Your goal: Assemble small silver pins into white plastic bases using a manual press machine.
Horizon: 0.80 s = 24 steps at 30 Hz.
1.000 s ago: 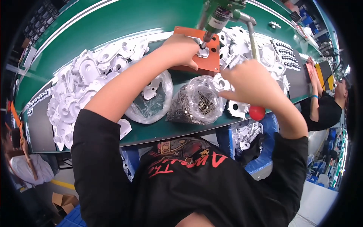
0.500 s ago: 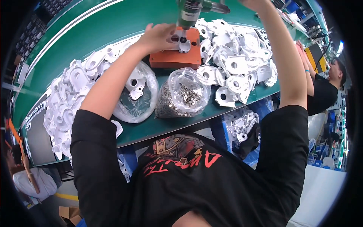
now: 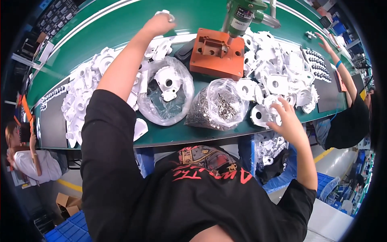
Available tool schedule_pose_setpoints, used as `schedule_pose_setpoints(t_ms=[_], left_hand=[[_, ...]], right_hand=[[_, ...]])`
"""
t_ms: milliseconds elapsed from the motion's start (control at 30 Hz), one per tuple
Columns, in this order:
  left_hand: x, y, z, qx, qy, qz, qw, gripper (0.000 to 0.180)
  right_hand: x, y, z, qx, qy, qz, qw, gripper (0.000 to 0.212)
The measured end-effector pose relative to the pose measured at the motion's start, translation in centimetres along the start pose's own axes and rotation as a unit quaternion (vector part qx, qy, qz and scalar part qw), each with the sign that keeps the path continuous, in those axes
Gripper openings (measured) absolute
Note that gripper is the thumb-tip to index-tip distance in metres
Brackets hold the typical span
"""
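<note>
My left hand (image 3: 159,25) is raised over the far side of the green bench, closed on a white plastic part (image 3: 165,14) that mostly hides behind the fingers. Low at the right, my right hand (image 3: 291,124) reaches with fingers apart to the near edge of a heap of white plastic parts (image 3: 275,83); whether the fingertips touch one is unclear. Between the hands stands an orange fixture block (image 3: 217,67), its recess showing no white part. Above it is a green hand press (image 3: 240,19), its ram close to the block.
An opened clear bag (image 3: 145,114) holds white parts, beside another clear bag (image 3: 197,115) of small metal pins. More white parts (image 3: 82,94) are heaped at the left. Under the bench edge sits a blue bin (image 3: 278,184). Other people are at both sides, one with an arm (image 3: 342,69) over the bench.
My left hand has gone from the fixture up and away with the white part. My right hand has come down from the top to the right heap. The view has shifted.
</note>
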<state>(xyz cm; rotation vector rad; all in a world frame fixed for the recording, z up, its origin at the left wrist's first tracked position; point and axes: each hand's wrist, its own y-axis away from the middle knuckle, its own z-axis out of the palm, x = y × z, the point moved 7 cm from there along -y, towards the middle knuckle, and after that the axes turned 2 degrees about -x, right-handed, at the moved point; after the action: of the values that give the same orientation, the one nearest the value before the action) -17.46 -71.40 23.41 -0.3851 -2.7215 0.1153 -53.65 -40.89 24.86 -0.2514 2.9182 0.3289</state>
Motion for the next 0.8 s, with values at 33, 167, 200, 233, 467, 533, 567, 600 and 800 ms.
schedule_pose_setpoints(t_ms=[33,167,200,233,467,533,567,600,800], left_hand=[[0.5,0.5,1.1,-0.098,-0.043,-0.001,0.994,0.054],[2.4,5.4,3.4,-0.173,-0.154,0.034,0.972,0.045],[2.1,6.1,4.0,-0.172,-0.153,0.034,0.973,0.045],[1.9,6.5,4.0,-0.11,-0.135,0.035,0.984,0.038],[0.2,7.5,-1.0,0.047,0.07,0.001,0.996,0.032],[1.2,8.5,-3.0,0.074,0.255,0.033,0.964,0.031],[2.1,9.2,-3.5,0.077,0.254,0.031,0.964,0.031],[4.3,10.2,-4.2,0.096,0.317,0.06,0.942,0.03],[17.5,17.2,-5.4,0.041,0.42,0.235,0.876,0.028]], right_hand=[[-0.2,0.1,0.4,0.034,-0.002,0.006,0.999,0.045],[0.9,-1.2,1.4,0.127,0.028,0.0,0.992,0.04],[0.9,-1.4,1.3,0.152,0.023,-0.014,0.988,0.038],[1.0,-1.5,1.1,0.177,0.018,-0.027,0.984,0.036],[1.1,-1.0,-0.8,0.184,-0.134,-0.032,0.973,0.026],[1.7,-0.9,-1.5,0.146,-0.247,-0.002,0.958,0.022],[2.2,-1.1,-1.4,0.105,-0.357,0.029,0.928,0.019],[2.3,-1.2,-1.5,0.049,-0.363,0.039,0.93,0.023],[-4.9,-4.0,-3.8,0.173,-0.711,-0.169,0.66,0.054]])
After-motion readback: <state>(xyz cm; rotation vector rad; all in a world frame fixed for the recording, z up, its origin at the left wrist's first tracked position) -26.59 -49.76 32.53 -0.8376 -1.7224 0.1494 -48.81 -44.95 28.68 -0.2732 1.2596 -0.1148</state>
